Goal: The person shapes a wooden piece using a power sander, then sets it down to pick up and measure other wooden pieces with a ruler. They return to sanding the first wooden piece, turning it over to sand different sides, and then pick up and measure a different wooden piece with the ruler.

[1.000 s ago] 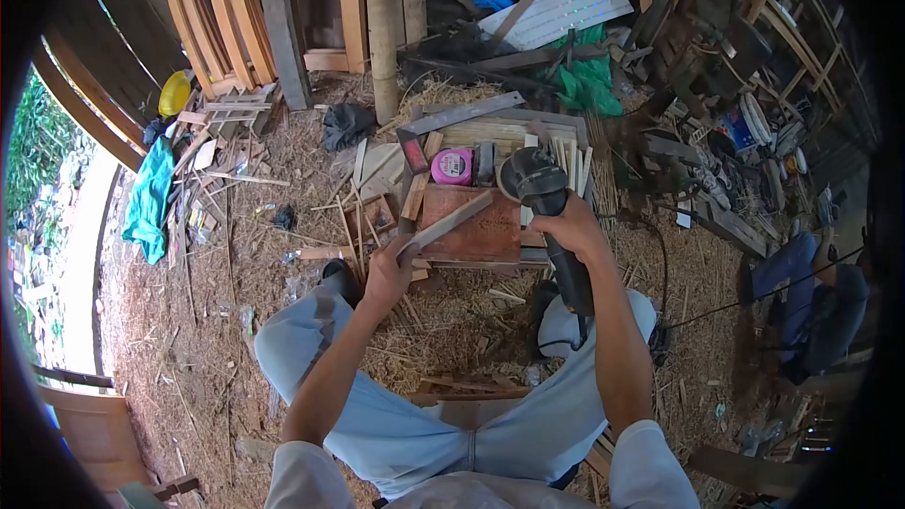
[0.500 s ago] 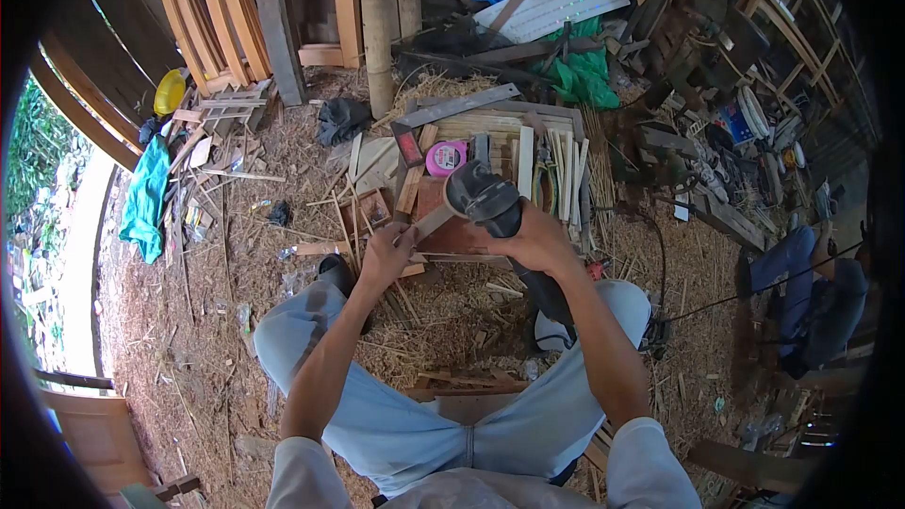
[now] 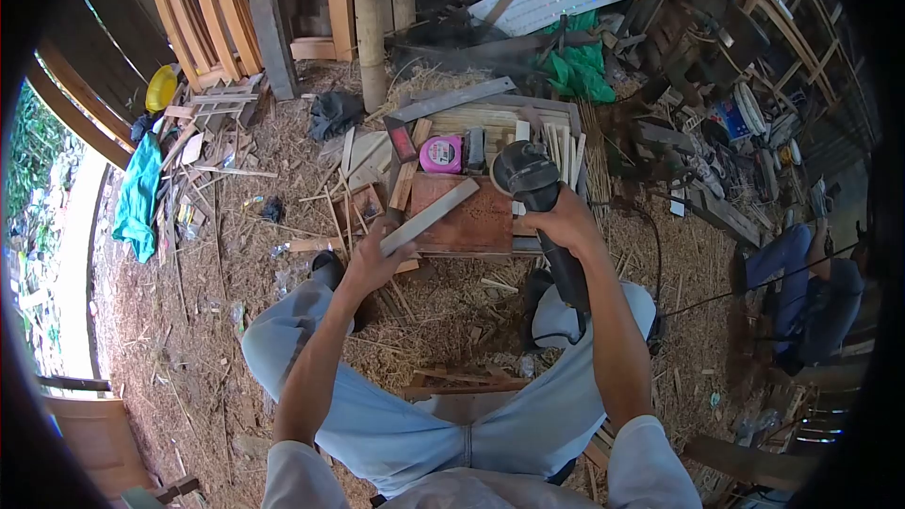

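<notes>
Broadly, below the left fingers (image 3: 375, 234) and the right fingers (image 3: 537, 220) spreads the shaving-strewn floor (image 3: 212, 316). Just beyond both stands the low bench (image 3: 476, 120), with the scuffed, red-brown board (image 3: 462, 221) on its near side, between the two. Right fingers are wrapped around the grinder (image 3: 531, 176), which is black and dusty; its round head lies beyond them, and its thick body slants back toward the right knee (image 3: 630, 306). Left fingers are closed on one end of the strip (image 3: 436, 212), a flat, straight piece of pale, slightly greyish wood. Its free, squared end points away from them, forward and right, over the board, near the grinder's head but apart from it; whether it touches the board, I cannot tell. Farther from the left fingers, past the board, sits the pink tape (image 3: 441, 155), then the dark grey block (image 3: 474, 149) just to its right.
</notes>
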Motion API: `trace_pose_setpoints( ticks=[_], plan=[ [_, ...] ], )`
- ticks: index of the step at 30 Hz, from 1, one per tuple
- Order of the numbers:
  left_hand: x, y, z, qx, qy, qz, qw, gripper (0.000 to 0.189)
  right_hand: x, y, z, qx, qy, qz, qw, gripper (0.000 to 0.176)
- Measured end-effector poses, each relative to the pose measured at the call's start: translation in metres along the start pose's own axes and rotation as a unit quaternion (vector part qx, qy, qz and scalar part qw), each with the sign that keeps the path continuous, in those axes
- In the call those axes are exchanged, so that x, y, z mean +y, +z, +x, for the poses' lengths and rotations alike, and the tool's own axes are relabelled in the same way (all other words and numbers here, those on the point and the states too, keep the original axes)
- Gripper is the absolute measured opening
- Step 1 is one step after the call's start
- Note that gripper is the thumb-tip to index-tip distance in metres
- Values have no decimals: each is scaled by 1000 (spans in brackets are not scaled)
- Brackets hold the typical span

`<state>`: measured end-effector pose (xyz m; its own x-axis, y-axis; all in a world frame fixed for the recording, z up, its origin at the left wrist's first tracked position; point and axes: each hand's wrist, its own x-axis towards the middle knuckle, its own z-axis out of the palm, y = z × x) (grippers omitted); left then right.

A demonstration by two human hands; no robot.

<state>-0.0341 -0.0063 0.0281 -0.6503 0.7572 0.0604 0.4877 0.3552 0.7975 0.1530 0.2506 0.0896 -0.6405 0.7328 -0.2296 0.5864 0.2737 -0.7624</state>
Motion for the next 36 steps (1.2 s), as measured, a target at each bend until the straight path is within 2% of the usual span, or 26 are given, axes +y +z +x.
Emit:
trace_pose_setpoints(
  ticks=[4, 7, 9, 12, 16, 19, 22, 24, 25, 28, 30, 31, 33, 36],
  plan=[
    [3, -3, 1, -8, 44, -15, 999, 23, -16, 0, -15, -11, -30, -14, 999, 52],
    [-1, -2, 6, 15, 75, 66, 995, 20, -22, 7, -20, -22, -51, -19, 998, 56],
    [-2, -2, 8, -13, 80, 144, 986, 19, -32, 11, -27, -51, -76, -13, 996, 60],
    [-4, 0, 10, -17, 81, 149, 985, 20, -42, 18, -34, -67, -96, -12, 993, 63],
    [2, -7, 13, -8, 98, 104, 990, 20, -40, 23, -30, -84, -68, -64, 992, 64],
    [4, -12, 11, -31, 58, 116, 991, 20, -32, 15, -24, -109, -79, -36, 990, 70],
    [-7, -10, 11, -15, 106, 117, 987, 22, -28, 9, -17, -81, -43, -17, 996, 72],
    [-8, -10, 10, -18, 97, 113, 989, 25, -24, 7, -14, -42, -46, 7, 998, 50],
    [-9, -9, 9, -17, 97, 113, 989, 25, -23, 5, -13, -43, -47, 7, 998, 50],
    [-12, -8, 11, -5, 85, 139, 987, 22, -20, 5, -10, -45, -18, 27, 998, 52],
    [-12, -7, 12, -8, 87, 136, 987, 22, -20, 9, -14, -36, -83, 26, 996, 54],
    [-11, -7, 12, -8, 85, 135, 987, 22, -23, 9, -15, -38, -83, 25, 996, 54],
    [-9, -7, 14, -19, 85, 146, 986, 22, -32, 10, -20, -113, -64, -4, 992, 68],
    [-6, -7, 15, -10, 110, 133, 985, 25, -40, 17, -26, -112, -47, -10, 993, 63]
  ],
)
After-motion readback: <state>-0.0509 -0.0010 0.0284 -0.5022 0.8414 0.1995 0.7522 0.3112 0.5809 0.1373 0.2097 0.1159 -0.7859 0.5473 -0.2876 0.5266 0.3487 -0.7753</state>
